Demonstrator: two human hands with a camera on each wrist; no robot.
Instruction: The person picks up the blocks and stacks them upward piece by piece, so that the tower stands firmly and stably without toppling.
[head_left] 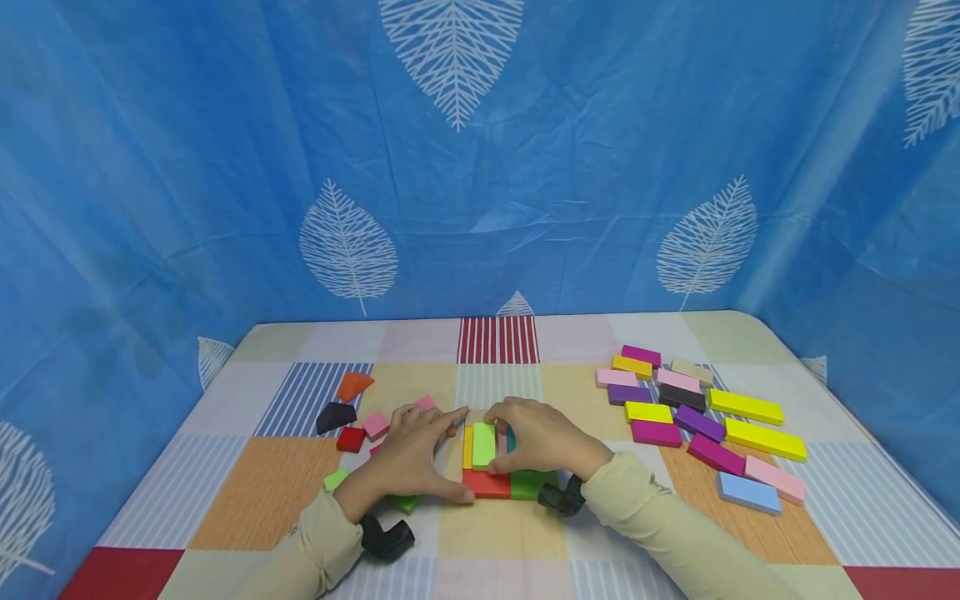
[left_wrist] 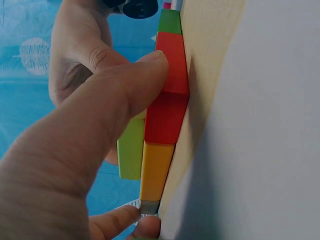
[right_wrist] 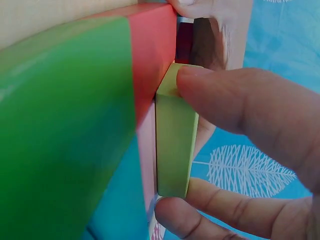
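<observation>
My right hand (head_left: 543,435) pinches a light green block (head_left: 483,446) between thumb and fingertips, its thumb on the near end. That block lies on top of a flat group of blocks: a red block (head_left: 487,485) and a green block (head_left: 528,485) along the front, with an orange-yellow block (head_left: 468,448), a teal block (head_left: 511,439) and a pink block (right_wrist: 146,160) behind. Beside the group's left side is my left hand (head_left: 408,454), its extended thumb touching the red block. In the left wrist view its fingertips are by a grey block (left_wrist: 149,206) at the far end.
Loose blocks lie at the right, among them a long yellow block (head_left: 765,439) and a light blue block (head_left: 749,492). Left of my hands are an orange piece (head_left: 353,386), a black piece (head_left: 335,417) and a small red block (head_left: 350,439). A blue curtain (head_left: 555,167) hangs behind the table.
</observation>
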